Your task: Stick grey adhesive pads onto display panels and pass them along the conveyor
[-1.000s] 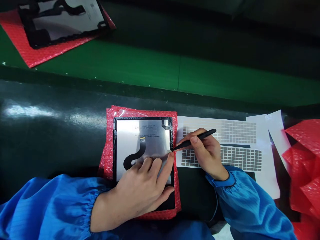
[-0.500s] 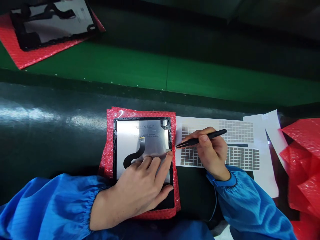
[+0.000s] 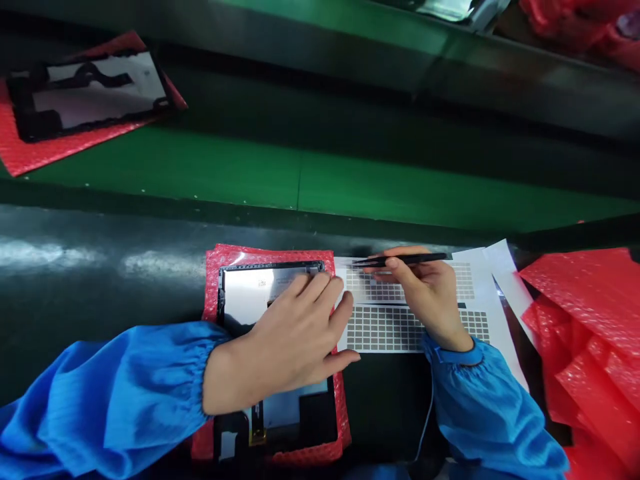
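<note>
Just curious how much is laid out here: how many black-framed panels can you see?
2. The front panel is partly covered by the left hand; the other panel lies at upper left, on red bubble wrap. The cut-off shiny thing up top is unclear.

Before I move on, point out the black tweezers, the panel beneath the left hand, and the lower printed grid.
Black tweezers (image 3: 421, 258), head view: dark shaft behind the tips.
Panel (image 3: 245, 293), head view: silvery back, near its upper-left corner.
Lower printed grid (image 3: 385, 329), head view: on its patterned cells.
</note>
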Demonstrator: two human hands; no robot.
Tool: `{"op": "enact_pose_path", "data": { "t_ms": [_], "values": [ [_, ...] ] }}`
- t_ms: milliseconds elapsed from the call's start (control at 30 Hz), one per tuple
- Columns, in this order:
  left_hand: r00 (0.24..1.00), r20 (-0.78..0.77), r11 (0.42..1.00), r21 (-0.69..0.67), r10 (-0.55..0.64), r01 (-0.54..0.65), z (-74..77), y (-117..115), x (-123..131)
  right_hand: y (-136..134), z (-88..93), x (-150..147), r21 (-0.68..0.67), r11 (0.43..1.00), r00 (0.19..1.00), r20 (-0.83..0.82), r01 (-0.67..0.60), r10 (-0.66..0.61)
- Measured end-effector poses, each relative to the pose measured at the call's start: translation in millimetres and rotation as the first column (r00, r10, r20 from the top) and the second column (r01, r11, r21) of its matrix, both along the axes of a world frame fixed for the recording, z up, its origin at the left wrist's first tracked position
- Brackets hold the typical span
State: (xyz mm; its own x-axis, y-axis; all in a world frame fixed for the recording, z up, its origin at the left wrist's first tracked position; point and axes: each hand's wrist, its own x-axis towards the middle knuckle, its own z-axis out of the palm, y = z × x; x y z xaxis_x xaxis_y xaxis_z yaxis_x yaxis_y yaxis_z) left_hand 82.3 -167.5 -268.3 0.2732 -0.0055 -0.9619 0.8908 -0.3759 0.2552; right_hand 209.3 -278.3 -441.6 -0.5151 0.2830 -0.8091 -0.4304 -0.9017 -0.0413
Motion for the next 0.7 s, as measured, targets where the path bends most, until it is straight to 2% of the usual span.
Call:
{"op": "enact_pose_path", "data": {
  "t_ms": [67,167,367,700],
  "values": [
    [1.000,-0.014,0.999,-0.051,-0.020,0.019,-16.2,-3,-5,-1,-2.6,-5,-0.001,1.000,1.000,0.010,0.002,-0.002],
    [0.999,-0.036,0.994,-0.108,-0.037,0.033,-26.6,-13,-11,-9,-2.7,-11,-0.018,1.000,0.999,0.037,0.004,-0.003],
    [0.998,-0.051,0.993,-0.115,-0.040,0.034,-23.8,-22,-15,-26,0.2,-14,-0.018,1.000,0.998,0.052,-0.016,0.017],
    [0.999,-0.052,0.994,-0.110,-0.006,0.000,-27.1,-23,-17,-25,-1.2,-15,0.032,0.998,0.998,0.049,-0.049,0.047]
  ]
}}
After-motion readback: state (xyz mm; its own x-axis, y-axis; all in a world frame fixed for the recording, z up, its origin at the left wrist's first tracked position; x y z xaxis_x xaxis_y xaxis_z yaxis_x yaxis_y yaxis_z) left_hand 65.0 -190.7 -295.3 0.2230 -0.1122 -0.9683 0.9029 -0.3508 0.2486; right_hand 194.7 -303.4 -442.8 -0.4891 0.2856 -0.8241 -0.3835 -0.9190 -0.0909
